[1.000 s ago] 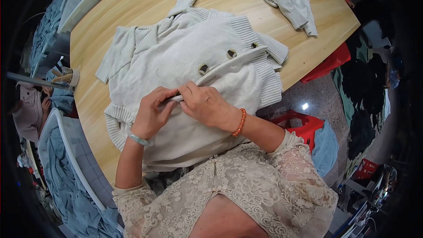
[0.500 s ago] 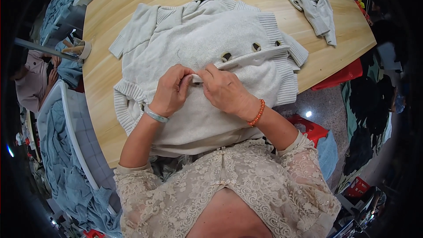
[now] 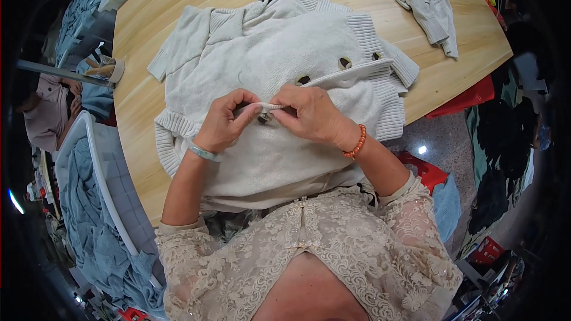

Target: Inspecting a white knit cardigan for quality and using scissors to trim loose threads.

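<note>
A pale grey knitted cardigan (image 3: 279, 53) lies spread on the light wooden table (image 3: 148, 30). My left hand (image 3: 225, 122) and my right hand (image 3: 309, 113) meet at its front edge, both pinching the ribbed button band. A dark button (image 3: 264, 118) shows between my fingertips. Three more dark buttons, one of them (image 3: 344, 62), run along the band toward the upper right. A pale bangle sits on my left wrist and an orange bead bracelet on my right wrist.
A second pale knitted garment (image 3: 419, 0) lies at the table's far right. Blue fabric (image 3: 89, 214) fills a white bin at my left. Another person (image 3: 50, 113) sits at the far left. A red stool (image 3: 425, 169) stands at my right under the table edge.
The view has shifted, so the cardigan sits lower and more to the right in the picture. My hands stay pinched on the button band, with the button now showing between the fingertips.
</note>
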A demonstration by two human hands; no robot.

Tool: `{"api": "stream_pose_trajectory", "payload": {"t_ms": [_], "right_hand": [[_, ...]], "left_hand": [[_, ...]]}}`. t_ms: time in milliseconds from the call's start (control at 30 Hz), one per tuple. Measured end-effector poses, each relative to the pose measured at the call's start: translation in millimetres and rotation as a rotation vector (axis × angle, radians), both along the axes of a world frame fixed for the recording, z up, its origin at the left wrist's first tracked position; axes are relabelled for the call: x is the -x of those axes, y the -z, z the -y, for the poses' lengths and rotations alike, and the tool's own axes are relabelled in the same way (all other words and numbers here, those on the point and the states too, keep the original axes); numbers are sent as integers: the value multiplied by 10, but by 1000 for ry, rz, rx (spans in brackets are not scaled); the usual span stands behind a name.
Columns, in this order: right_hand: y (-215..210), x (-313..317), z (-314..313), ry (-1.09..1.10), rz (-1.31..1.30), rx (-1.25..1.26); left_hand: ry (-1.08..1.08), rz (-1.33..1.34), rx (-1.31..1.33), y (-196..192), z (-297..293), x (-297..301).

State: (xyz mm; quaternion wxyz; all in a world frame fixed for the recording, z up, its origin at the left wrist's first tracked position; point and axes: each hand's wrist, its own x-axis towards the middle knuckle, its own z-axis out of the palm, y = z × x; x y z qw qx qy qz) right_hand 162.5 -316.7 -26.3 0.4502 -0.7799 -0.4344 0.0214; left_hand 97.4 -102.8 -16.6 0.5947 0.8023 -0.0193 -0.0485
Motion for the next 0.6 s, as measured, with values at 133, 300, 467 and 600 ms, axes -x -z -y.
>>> {"api": "stream_pose_trajectory", "payload": {"t_ms": [133, 300, 467, 600], "right_hand": [[-156, -26, 316, 142, 104, 243], [-189, -28, 548, 206, 243, 326], [-155, 26, 501, 254, 287, 269], [-126, 6, 592, 336, 314, 305]], "left_hand": [[-27, -143, -114, -71, -32, 21], [-61, 286, -484, -257, 312, -159], [0, 351, -434, -103, 798, -538], [14, 128, -377, -140, 877, -656]]}}
